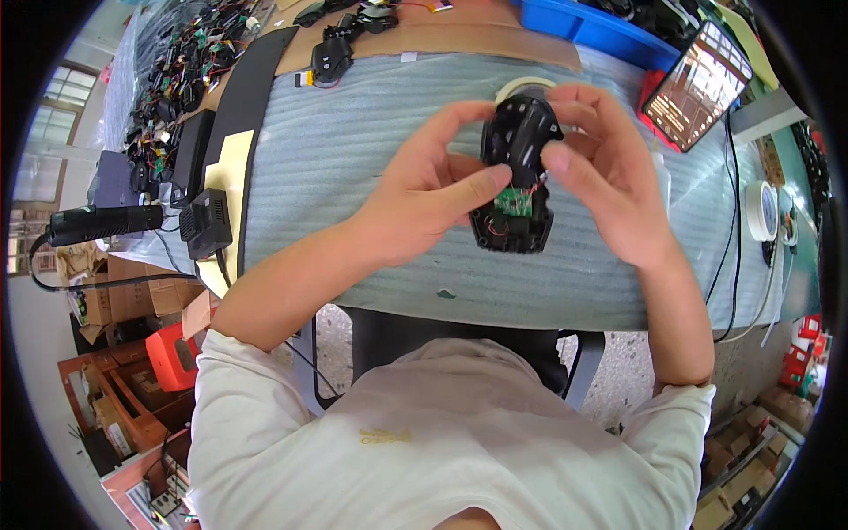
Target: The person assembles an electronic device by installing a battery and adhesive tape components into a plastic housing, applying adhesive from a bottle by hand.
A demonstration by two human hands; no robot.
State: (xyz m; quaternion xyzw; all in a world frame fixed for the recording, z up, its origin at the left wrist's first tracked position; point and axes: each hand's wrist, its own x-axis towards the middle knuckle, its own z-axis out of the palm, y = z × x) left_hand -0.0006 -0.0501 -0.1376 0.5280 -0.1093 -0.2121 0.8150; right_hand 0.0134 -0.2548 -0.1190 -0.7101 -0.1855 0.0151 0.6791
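Between my hands, above the table, is a black plastic device (523,132) with a glossy, rounded upper cover. At its lower end the housing lies exposed, showing a green circuit board (514,201) and thin red wires. My left hand (437,177) grips its left side, thumb across the lower edge of the glossy cover. On the other side, my right hand (609,163) holds the cover with thumb and fingers. Some fingertips are hidden behind the device. A pale tape roll (521,86) shows just beyond it.
Pale foam sheeting (353,132) covers the table. Many small electronic parts (177,88) are heaped at the far left, near a black corded tool (106,225). Another black device (332,60) lies at the back. A blue bin (601,34) and a propped phone (698,87) stand far right.
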